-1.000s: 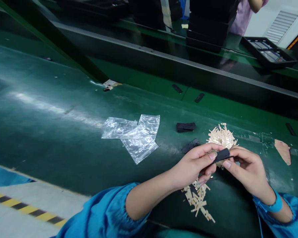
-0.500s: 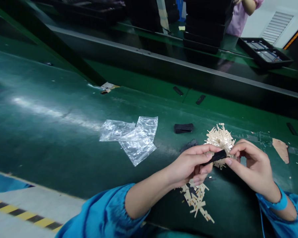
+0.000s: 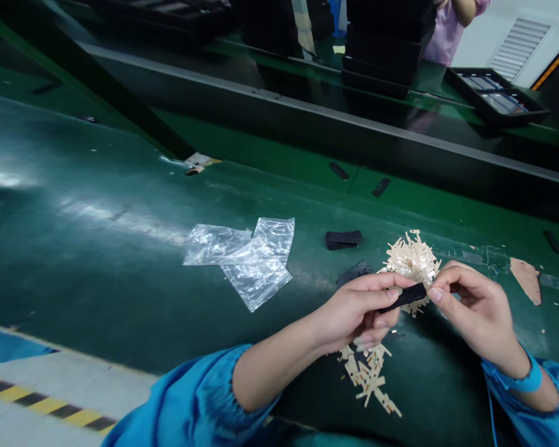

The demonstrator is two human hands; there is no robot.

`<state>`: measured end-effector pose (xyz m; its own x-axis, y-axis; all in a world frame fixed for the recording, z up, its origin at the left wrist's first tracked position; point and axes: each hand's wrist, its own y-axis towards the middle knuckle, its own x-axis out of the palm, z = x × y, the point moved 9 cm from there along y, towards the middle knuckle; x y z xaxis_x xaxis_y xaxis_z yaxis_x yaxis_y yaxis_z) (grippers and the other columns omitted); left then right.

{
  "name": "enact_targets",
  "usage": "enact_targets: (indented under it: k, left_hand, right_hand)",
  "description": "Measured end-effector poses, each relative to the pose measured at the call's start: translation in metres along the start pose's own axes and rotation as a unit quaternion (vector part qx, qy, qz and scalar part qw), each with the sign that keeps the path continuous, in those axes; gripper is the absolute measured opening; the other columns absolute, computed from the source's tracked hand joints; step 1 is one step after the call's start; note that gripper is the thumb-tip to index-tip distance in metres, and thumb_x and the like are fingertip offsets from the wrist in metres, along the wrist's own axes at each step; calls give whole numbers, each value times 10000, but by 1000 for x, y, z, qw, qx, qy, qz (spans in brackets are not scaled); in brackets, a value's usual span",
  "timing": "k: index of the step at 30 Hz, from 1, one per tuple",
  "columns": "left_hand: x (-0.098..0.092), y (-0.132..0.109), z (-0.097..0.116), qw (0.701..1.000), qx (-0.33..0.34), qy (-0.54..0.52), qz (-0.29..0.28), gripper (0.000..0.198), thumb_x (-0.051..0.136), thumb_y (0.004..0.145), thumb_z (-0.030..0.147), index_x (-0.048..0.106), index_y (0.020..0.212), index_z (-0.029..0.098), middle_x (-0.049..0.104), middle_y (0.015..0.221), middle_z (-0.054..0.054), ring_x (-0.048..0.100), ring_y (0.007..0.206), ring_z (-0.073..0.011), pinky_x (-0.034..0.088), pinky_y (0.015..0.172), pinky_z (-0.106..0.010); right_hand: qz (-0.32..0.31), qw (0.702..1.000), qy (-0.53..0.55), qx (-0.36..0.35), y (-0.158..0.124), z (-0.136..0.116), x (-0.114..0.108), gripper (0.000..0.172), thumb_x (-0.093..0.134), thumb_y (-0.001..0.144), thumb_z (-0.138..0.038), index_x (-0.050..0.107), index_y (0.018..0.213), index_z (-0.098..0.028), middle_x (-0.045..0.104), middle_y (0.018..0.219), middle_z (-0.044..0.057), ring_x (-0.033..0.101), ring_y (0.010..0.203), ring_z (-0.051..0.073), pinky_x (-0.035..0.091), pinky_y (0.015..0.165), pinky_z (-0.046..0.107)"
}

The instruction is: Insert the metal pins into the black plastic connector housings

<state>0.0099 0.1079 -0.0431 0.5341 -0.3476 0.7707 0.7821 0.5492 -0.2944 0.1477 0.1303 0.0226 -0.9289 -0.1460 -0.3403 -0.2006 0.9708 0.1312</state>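
Note:
My left hand [image 3: 361,310] grips a narrow black piece [image 3: 409,296] between thumb and fingers, its free end pointing right. At that end, my right hand [image 3: 475,307] has thumb and index finger pinched together; whatever may be between them is too small to make out. Behind the black piece lies a heap of cream-coloured strips [image 3: 412,256]. A smaller scatter of cream strips [image 3: 370,379] lies below my left hand. A stack of black pieces [image 3: 343,239] rests beyond my left hand, and more dark pieces [image 3: 354,272] lie partly behind it.
Clear plastic bags [image 3: 257,264] lie on the green table [image 3: 121,279] left of my hands. Loose black pieces [image 3: 339,171] lie near the back ledge. A green beam [image 3: 97,87] slants across the upper left. Beyond are black trays [image 3: 498,96] and a person in pink [image 3: 445,37].
My right thumb and index finger have closed into a tighter pinch at the end of the black piece. My left hand keeps its grip almost unmoved.

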Motion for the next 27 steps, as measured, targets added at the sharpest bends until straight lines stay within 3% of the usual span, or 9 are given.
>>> enact_targets:
  k: [6, 8, 11, 14, 17, 20, 27]
  left_hand:
    - [-1, 0, 0, 1000, -6, 20, 1, 250, 597, 984, 300, 578, 1199, 175, 423, 578, 88, 289, 372, -43, 208, 395, -172]
    - [1, -1, 0, 999, -8, 44, -11, 259, 622, 973, 327, 587, 1173, 166, 408, 564, 95, 262, 378, -41, 181, 400, -175]
    - [6, -2, 1, 995, -14, 97, -29, 313, 653, 953, 382, 606, 1162, 153, 386, 547, 104, 233, 396, -43, 159, 410, -183]
    - [3, -3, 13, 984, 43, 171, 23, 334, 619, 963, 412, 626, 1163, 145, 367, 562, 101, 252, 440, -60, 181, 432, -191]
    - [2, -8, 30, 950, 132, 271, 84, 324, 519, 1012, 375, 643, 1191, 134, 375, 589, 85, 311, 497, -81, 249, 472, -201]
    - [9, -12, 37, 911, 190, 353, 96, 340, 446, 1041, 333, 653, 1224, 136, 424, 619, 64, 368, 535, -95, 320, 513, -217]
    - [20, -19, 46, 813, 259, 507, 125, 387, 373, 1049, 262, 669, 1276, 160, 654, 704, 0, 559, 607, -131, 490, 651, -271]
  right_hand:
    - [-9, 997, 53, 53, 4, 12, 2, 150, 774, 905, -269, 679, 802, -218, 567, 735, -9, 520, 661, 145, 417, 594, 267]
    - [-55, 983, 130, 117, 6, 27, 10, 249, 850, 830, -331, 638, 784, -210, 554, 726, -19, 500, 635, 135, 407, 568, 253]
    - [-165, 934, 243, 201, 2, 44, 31, 367, 895, 755, -441, 620, 771, -199, 526, 668, -37, 433, 556, 108, 349, 492, 229]
    - [-162, 936, 229, 214, 0, 48, 30, 258, 822, 843, -423, 702, 866, -196, 568, 705, -14, 470, 586, 117, 383, 500, 224]
    - [-120, 966, 150, 175, 1, 36, 22, 174, 832, 835, -312, 741, 942, -210, 615, 797, 6, 540, 680, 135, 452, 582, 235]
    - [-80, 984, 77, 141, 1, 22, 16, 199, 861, 782, -254, 737, 934, -216, 624, 804, 2, 569, 683, 140, 457, 568, 232]
    - [-33, 986, 65, 151, 2, 30, 18, 186, 833, 814, -339, 710, 858, -208, 613, 718, -11, 578, 643, 144, 462, 556, 239]
